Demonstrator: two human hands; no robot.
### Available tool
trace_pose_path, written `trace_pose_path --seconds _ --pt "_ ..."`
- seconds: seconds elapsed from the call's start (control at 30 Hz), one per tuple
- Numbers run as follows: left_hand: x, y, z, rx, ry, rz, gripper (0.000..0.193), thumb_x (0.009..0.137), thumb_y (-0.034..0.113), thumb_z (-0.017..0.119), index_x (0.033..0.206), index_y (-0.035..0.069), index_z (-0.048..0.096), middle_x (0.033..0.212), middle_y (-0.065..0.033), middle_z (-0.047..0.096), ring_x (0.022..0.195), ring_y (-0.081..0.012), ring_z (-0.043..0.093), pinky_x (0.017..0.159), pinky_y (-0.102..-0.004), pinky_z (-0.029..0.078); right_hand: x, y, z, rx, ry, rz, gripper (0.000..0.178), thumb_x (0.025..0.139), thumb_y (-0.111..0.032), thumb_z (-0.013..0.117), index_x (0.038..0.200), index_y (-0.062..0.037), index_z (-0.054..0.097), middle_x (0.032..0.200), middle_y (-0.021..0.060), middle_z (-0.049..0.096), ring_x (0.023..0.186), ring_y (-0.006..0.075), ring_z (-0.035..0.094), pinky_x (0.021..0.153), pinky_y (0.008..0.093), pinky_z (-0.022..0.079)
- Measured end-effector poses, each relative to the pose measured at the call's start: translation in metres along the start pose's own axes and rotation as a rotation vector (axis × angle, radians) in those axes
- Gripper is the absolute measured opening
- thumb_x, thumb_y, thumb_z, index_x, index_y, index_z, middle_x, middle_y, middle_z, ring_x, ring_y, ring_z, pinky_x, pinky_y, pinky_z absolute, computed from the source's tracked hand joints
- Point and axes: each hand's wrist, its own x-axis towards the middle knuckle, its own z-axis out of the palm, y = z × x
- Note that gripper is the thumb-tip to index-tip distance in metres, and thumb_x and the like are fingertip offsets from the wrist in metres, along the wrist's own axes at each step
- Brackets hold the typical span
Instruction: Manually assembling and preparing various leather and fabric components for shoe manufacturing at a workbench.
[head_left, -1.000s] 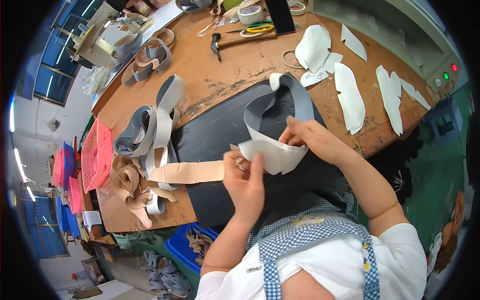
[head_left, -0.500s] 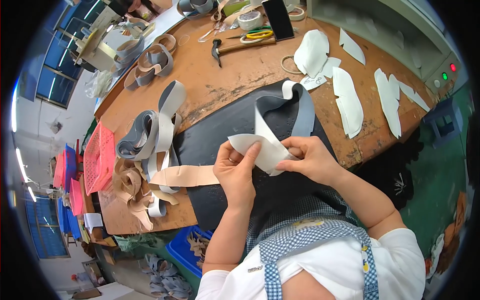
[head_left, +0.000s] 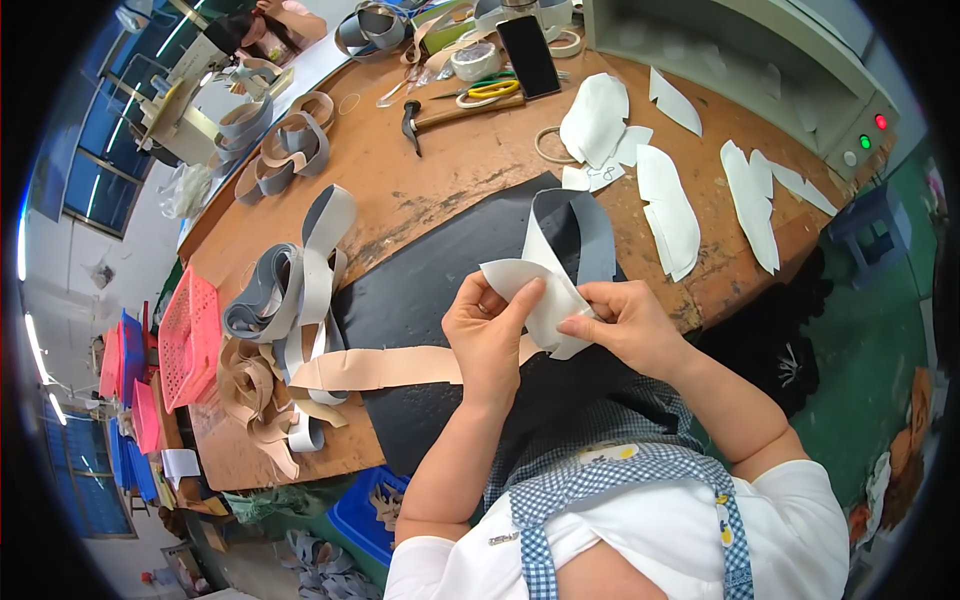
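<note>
Lifted off the black mat [head_left: 420, 300] since a second ago, the white-and-grey strip [head_left: 545, 270] now hangs above the counter [head_left: 450, 180], pinched by both hands, left [head_left: 487, 335] and right [head_left: 625, 325], fingers closed on its white end.

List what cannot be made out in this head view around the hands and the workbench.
- Underside of the white piece, head view: covered by the left hand and right hand.
- Near end of the tan strip: passes behind the left hand.
- Blue bin contents: cut off by the bench edge and forearm.
- Person at the far bench: cropped by the fisheye rim.
- Small items by the hammer: too small to tell.
</note>
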Motion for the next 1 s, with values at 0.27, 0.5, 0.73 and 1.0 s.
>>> trace_pose_path --seconds 0.27,0.5,0.73,1.0 --pt "-0.002 -0.004 0.014 0.044 -0.105 -0.056 0.022 0.086 0.002 0.077 0.105 -0.002 0.066 0.093 -0.0074 0.073 0.081 -0.0089 0.067 0.073 -0.0240 0.054 -0.016 0.004 -0.007 -0.011 0.016 -0.010 0.024 0.097 -0.011 0.067 0.112 0.0069 0.066 0.092 0.0056 0.072 0.080 0.0068 0.066 0.072 0.0237 0.053" --pt "0.005 0.008 0.024 0.087 -0.238 -0.060 0.023 0.086 0.003 0.077 0.105 -0.002 0.065 0.093 -0.0076 0.073 0.083 -0.0102 0.068 0.075 -0.0245 0.054 -0.015 0.002 -0.012 0.049 0.046 -0.045 0.021 0.098 -0.014 0.066 0.106 0.0050 0.066 0.089 0.0047 0.071 0.080 0.0068 0.065 0.070 0.0245 0.053" --pt "0.000 0.007 0.028 0.098 -0.219 -0.096 0.026 0.084 0.003 0.079 0.106 -0.002 0.066 0.095 -0.0073 0.072 0.085 -0.0103 0.067 0.077 -0.0247 0.054 -0.022 0.007 -0.012 0.046 0.060 -0.020 0.021 0.099 -0.011 0.063 0.112 0.0049 0.065 0.097 0.0044 0.070 0.085 0.0071 0.065 0.075 0.0242 0.054" --pt "0.015 0.007 0.021 0.105 -0.272 -0.089 0.016 0.090 0.007 0.074 0.103 -0.002 0.068 0.092 -0.0064 0.074 0.081 -0.0079 0.066 0.074 -0.0225 0.054 -0.022 0.012 -0.010 0.048 -0.006 -0.052 0.027 0.104 -0.018 0.054 0.119 0.0025 0.063 0.094 0.0033 0.070 0.086 0.0064 0.063 0.076 0.0261 0.053"
